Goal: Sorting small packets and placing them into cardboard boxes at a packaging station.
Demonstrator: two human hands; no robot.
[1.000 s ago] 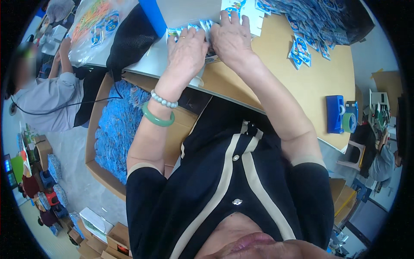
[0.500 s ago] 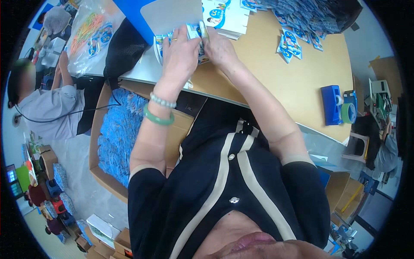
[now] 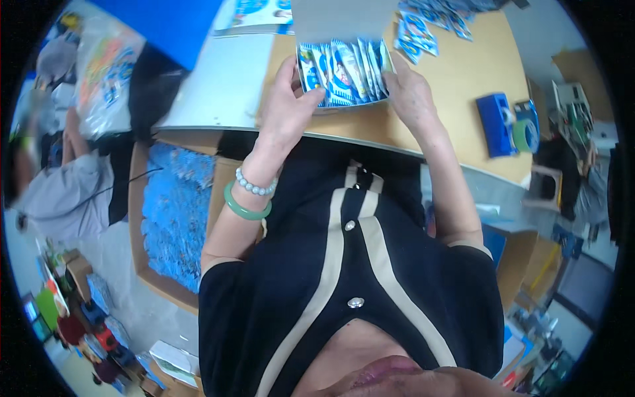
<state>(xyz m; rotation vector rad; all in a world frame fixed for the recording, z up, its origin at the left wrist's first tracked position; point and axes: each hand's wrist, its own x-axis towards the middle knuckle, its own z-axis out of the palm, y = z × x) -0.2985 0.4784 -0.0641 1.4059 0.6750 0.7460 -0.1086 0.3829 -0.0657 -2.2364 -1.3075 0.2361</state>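
Observation:
Both my hands grip a small white carton box [image 3: 338, 18], whose lid stands raised at the far side. A row of blue and white sachets [image 3: 342, 74] is packed upright inside it. My left hand [image 3: 288, 106] is closed around the left wall, its thumb over the near corner. At the right wall is my right hand [image 3: 413, 96], also closed on the box, with its thumb near the rim and its other fingers partly hidden. The box is held over the near edge of the tan table [image 3: 456, 99].
Loose sachets [image 3: 418, 34] lie at the table's far right, near a blue tape dispenser [image 3: 496, 126] with green tape [image 3: 525, 135]. A carton of blue packets [image 3: 175, 212] stands below left. Far left are a see-through bag [image 3: 102, 79] and another person [image 3: 73, 192]. Flat printed cartons [image 3: 254, 14] lie behind.
My hands have moved right with the box, away from the blue panel and the stack of printed cartons. The filled box now faces me, and its row of sachets shows fully.

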